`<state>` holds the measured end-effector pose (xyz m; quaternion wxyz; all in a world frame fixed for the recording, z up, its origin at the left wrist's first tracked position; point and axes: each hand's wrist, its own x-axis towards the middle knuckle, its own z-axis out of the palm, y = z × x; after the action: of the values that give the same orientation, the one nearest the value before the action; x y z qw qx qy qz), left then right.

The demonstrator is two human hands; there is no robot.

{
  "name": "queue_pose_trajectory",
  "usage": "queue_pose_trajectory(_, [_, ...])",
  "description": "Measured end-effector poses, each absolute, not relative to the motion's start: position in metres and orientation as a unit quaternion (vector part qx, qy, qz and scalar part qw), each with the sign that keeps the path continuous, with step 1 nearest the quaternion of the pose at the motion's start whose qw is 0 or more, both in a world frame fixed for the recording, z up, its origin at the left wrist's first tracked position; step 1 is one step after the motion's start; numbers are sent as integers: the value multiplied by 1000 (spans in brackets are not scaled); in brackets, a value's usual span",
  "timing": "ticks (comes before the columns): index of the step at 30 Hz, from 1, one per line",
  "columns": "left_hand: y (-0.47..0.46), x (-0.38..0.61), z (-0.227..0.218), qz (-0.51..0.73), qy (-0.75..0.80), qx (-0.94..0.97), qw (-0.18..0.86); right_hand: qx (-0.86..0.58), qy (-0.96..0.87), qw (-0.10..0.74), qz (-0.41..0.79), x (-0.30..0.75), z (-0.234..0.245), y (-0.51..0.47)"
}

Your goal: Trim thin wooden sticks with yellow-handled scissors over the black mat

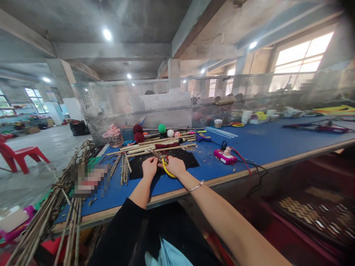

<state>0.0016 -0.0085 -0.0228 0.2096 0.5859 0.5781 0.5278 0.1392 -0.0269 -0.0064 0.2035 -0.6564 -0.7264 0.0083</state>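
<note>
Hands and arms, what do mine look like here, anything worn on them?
The left hand and right hand are bare, no gloves. A black sleeve covers the left upper arm. A thin silver bracelet circles the right wrist.

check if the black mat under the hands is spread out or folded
Spread out: the black mat lies flat on the blue table, no fold showing, under the left hand and right hand.

1. One view only, worn on the head, above the near edge of the blue surface (263, 144).
2. Faces forward and down; wide lens bends ceiling (124, 22) and frame edges.
3. Close on left hand (149, 167) and right hand (175, 166); mesh screen (124, 99) behind, red chair (19, 157) far off left.
</note>
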Motion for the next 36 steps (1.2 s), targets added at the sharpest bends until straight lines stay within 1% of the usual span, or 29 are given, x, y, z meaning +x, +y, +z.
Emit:
queue_pose_trajectory(2, [-6, 1, -25, 534, 577, 577, 220, -655, -728, 204, 5, 139, -7, -27])
queue_pose_trajectory(4, [-4, 2, -27, 555, 567, 552, 257, -657, -725, 206, 0, 140, -7, -28])
queue_pose_trajectory(8, [-1, 7, -28, 626, 497, 437, 411, -660, -720, 213, 2, 141, -8, -29])
queue_pose_trajectory(10, [0, 9, -26, 649, 455, 392, 468, -649, -727, 223, 6, 142, -9, -29])
queue_pose_trajectory(15, [0, 11, -25, 659, 401, 380, 510, -619, -746, 245, -3, 143, -11, -25])
queue_pose_trajectory(19, [-3, 12, -24, 650, 406, 402, 500, -606, -753, 255, -7, 143, -13, -23])
queue_pose_trajectory(23, [-7, 12, -22, 634, 436, 441, 462, -607, -755, 247, -6, 143, -13, -23])
queue_pose_trajectory(25, [-7, 10, -23, 627, 454, 468, 427, -615, -753, 234, -7, 142, -11, -24])
queue_pose_trajectory(31, [-3, 1, -28, 569, 539, 556, 276, -639, -744, 195, 6, 140, -4, -29])
queue_pose_trajectory(36, [-6, 0, -24, 557, 562, 559, 246, -651, -737, 181, 12, 139, -1, -31])
